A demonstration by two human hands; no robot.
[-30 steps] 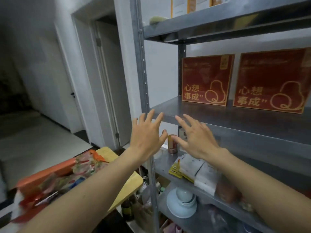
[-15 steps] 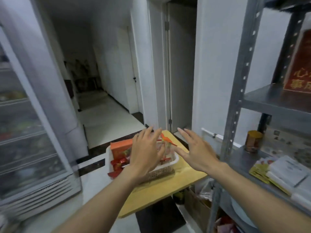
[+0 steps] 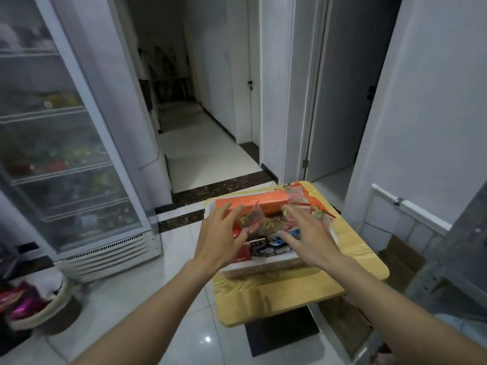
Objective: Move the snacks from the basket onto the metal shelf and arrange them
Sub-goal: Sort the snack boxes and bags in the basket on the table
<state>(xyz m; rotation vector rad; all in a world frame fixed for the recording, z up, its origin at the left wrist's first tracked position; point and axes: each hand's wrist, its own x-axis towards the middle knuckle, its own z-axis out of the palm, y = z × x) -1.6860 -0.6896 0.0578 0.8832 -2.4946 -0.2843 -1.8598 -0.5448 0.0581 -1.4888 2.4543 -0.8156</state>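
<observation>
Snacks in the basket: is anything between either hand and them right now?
Nothing visible. The basket has no lid, and the snacks lie uncovered in it. The left hand and right hand hover with spread fingers directly over the packets; whether the fingertips touch them cannot be told.

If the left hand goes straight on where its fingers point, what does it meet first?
Probably the orange box at the far side of the basket; the left hand points at its left end, though depth is unclear.
</observation>
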